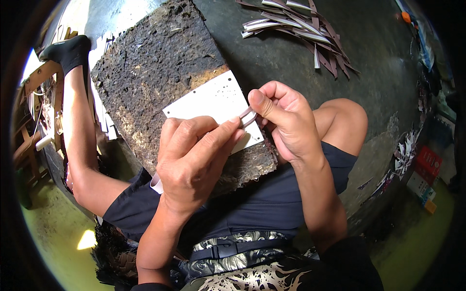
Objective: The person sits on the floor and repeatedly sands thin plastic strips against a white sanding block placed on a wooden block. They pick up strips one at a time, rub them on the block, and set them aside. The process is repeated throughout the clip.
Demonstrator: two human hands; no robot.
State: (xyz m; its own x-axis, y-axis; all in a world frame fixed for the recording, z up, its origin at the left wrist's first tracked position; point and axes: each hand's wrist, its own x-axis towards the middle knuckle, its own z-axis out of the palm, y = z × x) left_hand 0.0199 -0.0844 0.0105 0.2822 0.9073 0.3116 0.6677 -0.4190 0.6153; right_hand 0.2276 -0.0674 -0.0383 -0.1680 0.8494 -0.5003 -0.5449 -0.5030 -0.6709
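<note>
Pale strip [246,115] pinched at 1 end by right hand [284,123] and along its length by left hand [191,160], kept taut above white card [213,104] on rough block [155,68].

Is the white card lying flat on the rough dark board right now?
Yes, the white card lies flat on the dark board, with both hands, left hand and right hand, pinching a strip over it.

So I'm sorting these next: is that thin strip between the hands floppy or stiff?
Probably floppy: the strip bends into a loop between the left hand and right hand. Likely light, being thin and narrow. Fingertips alone pinch it.
</note>
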